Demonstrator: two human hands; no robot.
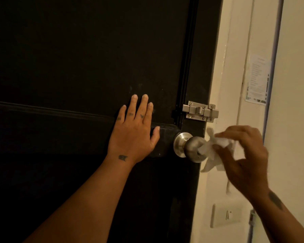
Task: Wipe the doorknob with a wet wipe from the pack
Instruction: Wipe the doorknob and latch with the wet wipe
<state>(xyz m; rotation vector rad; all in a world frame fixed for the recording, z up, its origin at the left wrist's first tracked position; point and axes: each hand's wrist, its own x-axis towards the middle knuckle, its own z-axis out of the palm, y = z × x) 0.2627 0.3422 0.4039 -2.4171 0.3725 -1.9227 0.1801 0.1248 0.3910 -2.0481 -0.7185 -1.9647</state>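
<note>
A round brushed-metal doorknob (191, 147) sticks out of a black door (77, 67) near its right edge. My right hand (244, 158) pinches a crumpled white wet wipe (216, 151) and presses its tip against the knob's front face. My left hand (135, 130) lies flat on the door just left of the knob, fingers spread, holding nothing. The wipe pack is not in view.
A metal slide bolt (200, 111) is fixed to the door above the knob. Right of the door are a cream wall and door frame (235, 50), a taped paper notice (258, 79) and a wall switch (226, 215) lower down.
</note>
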